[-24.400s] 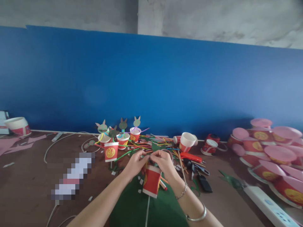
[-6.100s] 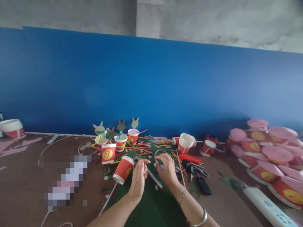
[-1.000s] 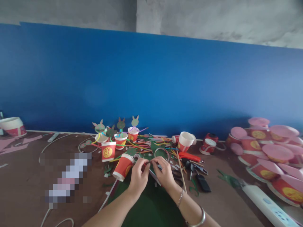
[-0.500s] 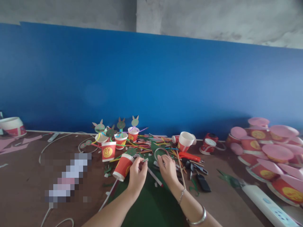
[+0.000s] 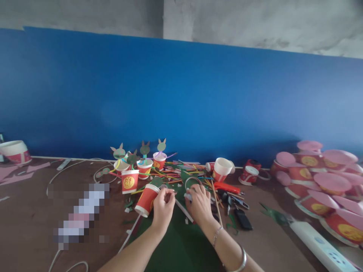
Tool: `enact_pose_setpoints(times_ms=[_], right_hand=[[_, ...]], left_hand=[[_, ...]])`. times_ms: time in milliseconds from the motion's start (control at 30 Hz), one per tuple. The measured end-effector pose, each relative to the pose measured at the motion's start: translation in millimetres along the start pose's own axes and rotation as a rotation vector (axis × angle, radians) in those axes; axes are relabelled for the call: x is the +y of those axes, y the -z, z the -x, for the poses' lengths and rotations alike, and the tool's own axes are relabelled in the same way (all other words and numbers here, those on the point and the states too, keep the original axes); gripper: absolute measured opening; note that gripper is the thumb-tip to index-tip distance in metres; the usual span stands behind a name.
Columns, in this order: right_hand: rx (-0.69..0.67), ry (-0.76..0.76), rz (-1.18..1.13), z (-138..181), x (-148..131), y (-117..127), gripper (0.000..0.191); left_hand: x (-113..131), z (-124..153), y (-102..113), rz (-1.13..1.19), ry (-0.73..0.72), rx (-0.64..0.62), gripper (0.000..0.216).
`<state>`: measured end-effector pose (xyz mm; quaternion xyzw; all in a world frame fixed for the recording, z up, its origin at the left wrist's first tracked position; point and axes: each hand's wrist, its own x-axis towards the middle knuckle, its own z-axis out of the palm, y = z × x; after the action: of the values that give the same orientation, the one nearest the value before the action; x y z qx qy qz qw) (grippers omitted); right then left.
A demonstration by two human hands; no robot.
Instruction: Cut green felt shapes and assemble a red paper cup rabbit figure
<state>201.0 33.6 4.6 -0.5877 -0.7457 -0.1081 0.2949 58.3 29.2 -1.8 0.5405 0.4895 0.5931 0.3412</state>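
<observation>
My left hand (image 5: 163, 208) is closed, thumb and forefinger pinched on a small piece too tiny to name. Beside it a red paper cup (image 5: 146, 200) lies tilted, partly behind the hand. My right hand (image 5: 200, 204) curls over a small white object (image 5: 188, 196), whose kind is hidden by the fingers. Just beyond that hand is a ring-shaped roll (image 5: 189, 180), probably tape. Between the hands a white pen-like stick (image 5: 183, 210) lies on dark green paper (image 5: 181, 245). Upright red cups (image 5: 130, 182) with green animal-head cutouts (image 5: 119, 152) stand to the left.
Coloured pipe-cleaner-like sticks (image 5: 178, 166) are heaped at the back. To the right are a red-handled tool (image 5: 227, 187), a black key fob (image 5: 243, 220), a white power strip (image 5: 320, 241) and stacked cups with pink discs (image 5: 331, 182). A blue panel (image 5: 181, 98) stands behind.
My right hand has come down and forward onto the white object, covering part of the stick. My left hand has shifted slightly left, and the pale piece at its fingertips shows less.
</observation>
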Motion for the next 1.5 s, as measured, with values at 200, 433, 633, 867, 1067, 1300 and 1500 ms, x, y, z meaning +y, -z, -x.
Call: enact_pose_setpoints(times_ms=[200, 433, 633, 867, 1067, 1300, 1500], right_hand=[[0.02, 0.045, -0.113, -1, -9, 4, 0.009], [-0.037, 0.099, -0.199, 0, -13, 3, 0.01], [-0.077, 0.083, -0.286, 3, -13, 1, 0.028], [-0.08, 0.21, -0.341, 2, -13, 4, 0.027], [-0.08, 0.141, -0.431, 1, -10, 1, 0.011], [-0.055, -0.014, -0.632, -1, -6, -5, 0.009], [-0.106, -0.015, -0.667, -1, -7, -1, 0.01]], left_hand=[[-4, -1, 0, -0.033, 0.028, -0.013, 0.01], [-5, -2, 0, -0.011, 0.03, -0.032, 0.009], [-9, -2, -1, 0.082, 0.056, -0.029, 0.01], [-10, -3, -2, 0.178, 0.084, -0.068, 0.011], [-6, -2, -2, 0.135, 0.089, -0.138, 0.012], [1, 1, 0, -0.018, 0.04, -0.157, 0.016], [0, 1, 0, -0.05, -0.03, -0.157, 0.017]])
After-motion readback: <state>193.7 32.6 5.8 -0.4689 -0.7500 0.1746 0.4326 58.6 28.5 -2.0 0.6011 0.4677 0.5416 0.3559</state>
